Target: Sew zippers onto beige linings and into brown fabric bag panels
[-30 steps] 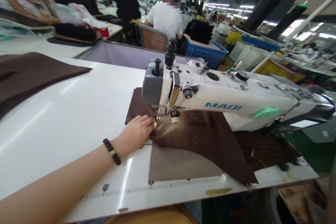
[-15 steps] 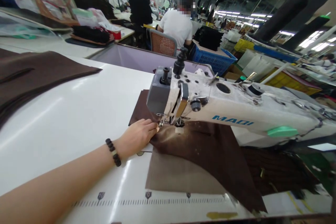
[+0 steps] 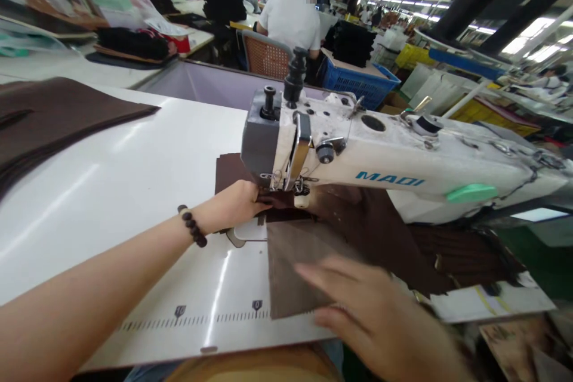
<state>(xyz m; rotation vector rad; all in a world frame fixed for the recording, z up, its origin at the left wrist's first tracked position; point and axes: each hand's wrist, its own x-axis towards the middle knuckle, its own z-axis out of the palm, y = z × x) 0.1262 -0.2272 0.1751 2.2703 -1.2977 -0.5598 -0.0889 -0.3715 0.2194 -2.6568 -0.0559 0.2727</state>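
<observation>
A white sewing machine (image 3: 380,161) stands over dark brown fabric (image 3: 376,233), part of which lies under its needle area. My left hand (image 3: 237,203), with a beaded bracelet on the wrist, is closed on the fabric's folded edge just left of the presser foot; its fingertips are partly hidden. A lighter brown fabric piece (image 3: 304,268) lies flat in front of the machine, its upper edge by the dark fabric. My right hand (image 3: 385,310), blurred by motion, hovers at the lighter piece's right side, fingers apart and holding nothing that I can see.
A stack of brown fabric (image 3: 67,119) lies on the left of the white tabletop (image 3: 170,167). A ruler scale (image 3: 224,317) runs along the front edge. Beyond a lilac-sided trough (image 3: 215,83), a person in a white shirt (image 3: 290,18) sits beside a blue crate (image 3: 358,80).
My right hand has come into view from the lower right. My left hand has shifted slightly up, and the dark fabric's near edge is drawn back, uncovering more of the lighter piece. The camera view has tilted down.
</observation>
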